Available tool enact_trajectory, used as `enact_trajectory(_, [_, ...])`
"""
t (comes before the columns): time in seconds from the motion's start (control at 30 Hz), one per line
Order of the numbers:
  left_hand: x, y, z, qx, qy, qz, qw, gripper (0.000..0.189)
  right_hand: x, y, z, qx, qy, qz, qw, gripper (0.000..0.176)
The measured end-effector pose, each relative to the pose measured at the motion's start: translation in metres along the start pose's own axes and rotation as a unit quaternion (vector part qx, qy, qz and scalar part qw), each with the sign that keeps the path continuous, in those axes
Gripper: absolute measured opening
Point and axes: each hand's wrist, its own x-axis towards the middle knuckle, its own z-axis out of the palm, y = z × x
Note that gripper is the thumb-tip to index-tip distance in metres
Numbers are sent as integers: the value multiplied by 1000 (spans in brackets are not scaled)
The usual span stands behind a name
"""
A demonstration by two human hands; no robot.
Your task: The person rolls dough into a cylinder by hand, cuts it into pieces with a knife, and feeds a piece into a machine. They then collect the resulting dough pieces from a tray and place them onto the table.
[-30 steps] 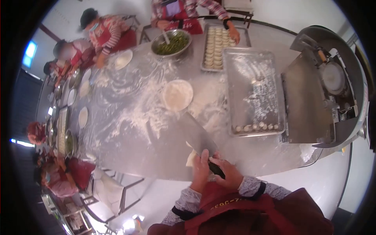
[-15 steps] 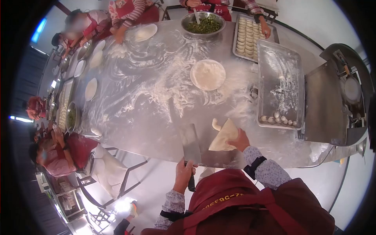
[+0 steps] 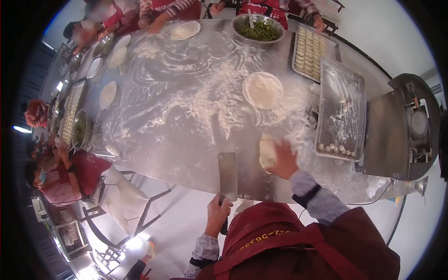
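Observation:
My left hand (image 3: 218, 213) grips the dark handle of a cleaver (image 3: 227, 172), whose broad blade lies over the table's near edge. To the right of the blade, my right hand (image 3: 284, 161) rests against a pale lump of dough (image 3: 267, 151) with its fingers spread, slightly blurred. The hand covers part of the dough's right side. Farther back sits a round floured white disc (image 3: 262, 90).
Flour is smeared over the metal table (image 3: 186, 144). At right stand a tray of small dough balls (image 3: 337, 149), a tray of dumplings (image 3: 308, 51) and a machine (image 3: 389, 133). A bowl of chopped greens (image 3: 258, 30) is at the back. Several people work around the table.
The dough has gone from a flat wedge with a tail to a more compact lump. My right hand has moved up and its fingers have spread. The cleaver stays in my left hand.

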Motion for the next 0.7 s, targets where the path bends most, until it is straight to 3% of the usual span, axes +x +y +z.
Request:
enact_trajectory(0.07, [1, 2, 0, 5, 9, 2, 1000, 17, 29, 2, 33, 32, -18, -1, 999, 91])
enact_trajectory(0.13, [-2, 0, -3, 11, 19, 4, 1000, 16, 45, -19, 39, 27, -84, -17, 996, 85])
enact_trajectory(0.17, [-2, -4, -5, 11, 19, 4, 1000, 16, 47, -30, 41, -31, -66, -13, 997, 78])
enact_trajectory(0.3, [-4, -14, -13, 23, 38, 10, 999, 18, 64, -20, 50, -23, -72, -17, 997, 73])
enact_trajectory(0.4, [-2, -7, -15, 70, 48, 43, 995, 17, 82, 4, 48, 68, -97, -91, 989, 74])
enact_trajectory(0.47, [5, -9, -17, 220, 68, 210, 950, 14, 62, 5, 40, 179, -62, -147, 971, 82])
enact_trajectory(0.5, [6, -4, -15, 223, 69, 211, 949, 14, 50, 10, 47, 274, 26, -90, 957, 80])
enact_trajectory(0.53, [10, 3, -10, 267, 75, 279, 920, 14, 45, 24, 49, 276, 28, -89, 957, 80])
enact_trajectory(0.57, [14, 11, -4, 308, 79, 345, 883, 14, 38, 36, 43, 349, 103, -44, 930, 71])
enact_trajectory(0.6, [18, 17, 2, 310, 77, 347, 882, 14, 33, 45, 39, 418, 177, 1, 891, 63])
enact_trajectory(0.67, [30, 30, 16, 460, 16, 352, 815, 19, 22, 44, 2, 403, 205, -6, 892, 55])
enact_trajectory(0.7, [39, 38, 26, 463, 14, 353, 813, 19, 19, 44, -17, 384, 229, -15, 894, 49])
